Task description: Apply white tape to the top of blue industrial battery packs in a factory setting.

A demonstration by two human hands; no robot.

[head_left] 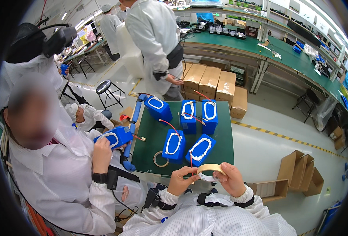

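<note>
A roll of cream masking tape [210, 167] is held up at the near edge of the green table [150, 135]. My right hand [233, 181] grips its right side, thumb outside and fingers at the inner ring. My left hand [180, 181] pinches at the roll's left edge; whether it has the loose tape end is too small to tell. Just beyond the roll lies a blue battery pack [200, 150], a white bead in an oval on its top and a red wire beside it. Similar packs stand behind: one near the middle [174, 146], others farther back [188, 118].
Another tape roll [161, 159] lies on the table's near left. At left, a co-worker's hand [102, 155] holds a blue pack [117, 137] by blue padded rails [134, 118]. Cardboard boxes [209, 80] stand beyond the table; open cartons [272, 188] lie on the right floor.
</note>
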